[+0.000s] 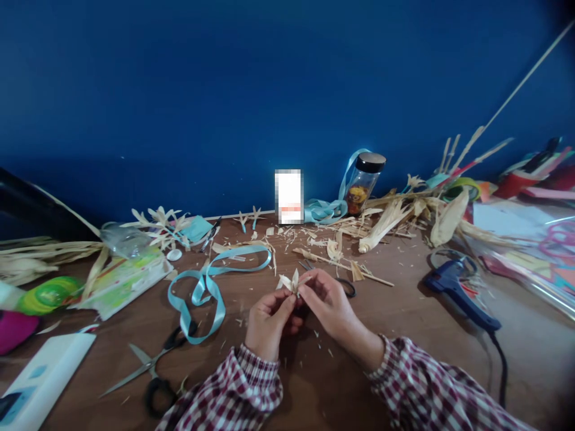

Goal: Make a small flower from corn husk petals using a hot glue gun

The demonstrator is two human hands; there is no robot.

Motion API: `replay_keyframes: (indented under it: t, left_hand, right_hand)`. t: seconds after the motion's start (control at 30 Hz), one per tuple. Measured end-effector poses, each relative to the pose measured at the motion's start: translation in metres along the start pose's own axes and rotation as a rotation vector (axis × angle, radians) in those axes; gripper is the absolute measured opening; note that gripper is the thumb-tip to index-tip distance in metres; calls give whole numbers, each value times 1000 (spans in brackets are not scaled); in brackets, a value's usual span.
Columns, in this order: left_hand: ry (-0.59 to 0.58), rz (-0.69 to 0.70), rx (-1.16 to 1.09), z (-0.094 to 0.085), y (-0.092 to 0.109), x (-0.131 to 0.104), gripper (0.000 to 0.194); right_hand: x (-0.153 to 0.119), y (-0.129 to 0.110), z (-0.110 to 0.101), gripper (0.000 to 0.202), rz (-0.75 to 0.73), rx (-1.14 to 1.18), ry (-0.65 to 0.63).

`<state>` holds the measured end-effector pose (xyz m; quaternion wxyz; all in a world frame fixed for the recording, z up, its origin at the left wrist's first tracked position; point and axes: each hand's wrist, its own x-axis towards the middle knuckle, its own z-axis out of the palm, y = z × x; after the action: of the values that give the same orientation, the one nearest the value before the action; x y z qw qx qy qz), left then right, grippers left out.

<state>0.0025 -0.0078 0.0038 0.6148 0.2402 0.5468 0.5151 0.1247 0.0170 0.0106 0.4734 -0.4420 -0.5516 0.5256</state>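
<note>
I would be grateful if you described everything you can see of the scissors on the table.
The scissors lie open on the brown, wood-look table, in the left foreground, beside the checked left sleeve. Their blades look like grey metal and spread from a pivot, one pointing toward the near left, the other toward the far left. The handles are black, perhaps plastic. The blue ribbon curls around beside the farther handle; whether they touch is unclear.

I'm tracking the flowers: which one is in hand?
The front-centre flower, held by the left hand and right hand; the others, like the blue-stemmed pair, sit farther back, untouched.
</note>
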Motion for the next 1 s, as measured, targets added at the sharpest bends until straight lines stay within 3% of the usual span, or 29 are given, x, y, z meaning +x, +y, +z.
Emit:
replay_keyframes:
  t: [0.27,0.7,1.0]
  left_hand:
    - [-9,40,52,-5,-1,4,34]
    - [64,99,67,1,-1,1,35]
    - [36,174,144,-2,-3,2,28]
  right_hand:
    - [1,2,-1,10,-17,-38,-55]
    - [-1,1,-2,15,9,-61,-48]
    - [-2,-2,0,15,25,-62,-63]
